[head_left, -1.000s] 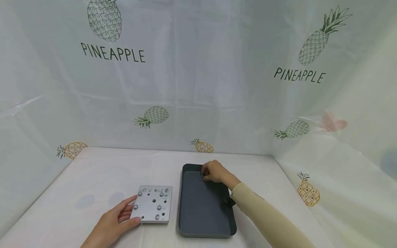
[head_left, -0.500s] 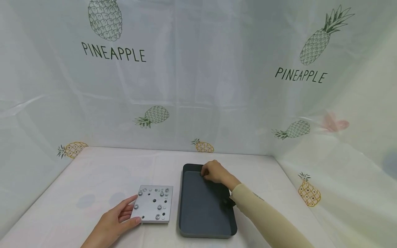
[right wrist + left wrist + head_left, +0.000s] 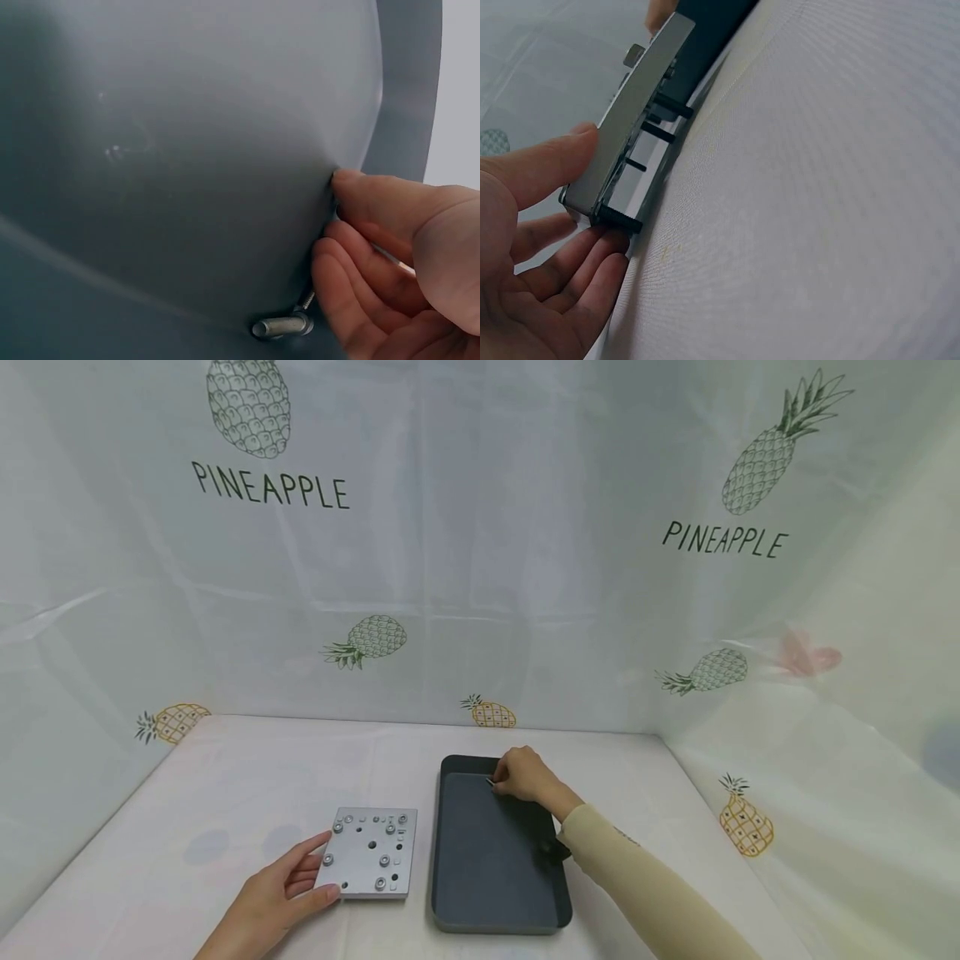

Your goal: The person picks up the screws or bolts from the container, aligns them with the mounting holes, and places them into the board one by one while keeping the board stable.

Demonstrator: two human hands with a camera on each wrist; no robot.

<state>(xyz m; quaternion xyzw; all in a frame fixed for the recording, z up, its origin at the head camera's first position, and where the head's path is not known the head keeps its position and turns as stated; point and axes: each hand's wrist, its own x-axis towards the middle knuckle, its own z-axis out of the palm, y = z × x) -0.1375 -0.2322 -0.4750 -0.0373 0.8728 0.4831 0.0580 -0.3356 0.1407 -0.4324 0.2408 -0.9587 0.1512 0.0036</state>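
A square grey metal plate (image 3: 371,852) with several screws and holes lies on the table, standing on short black feet in the left wrist view (image 3: 641,112). My left hand (image 3: 288,885) holds its near left corner, thumb on the edge and fingers (image 3: 570,277) below. To its right lies a dark grey tray (image 3: 487,868). My right hand (image 3: 521,774) is curled in the tray's far corner, and its fingertips (image 3: 352,247) pinch a small silver screw (image 3: 283,327) just above the tray floor (image 3: 187,150).
A white cloth covers the table (image 3: 247,777). Pale sheets printed with pineapples (image 3: 480,568) close off the back and both sides. The right sheet (image 3: 787,793) hangs close to the tray.
My right hand has shifted slightly right and up in the tray's far corner. The left hand and the plate have not moved.
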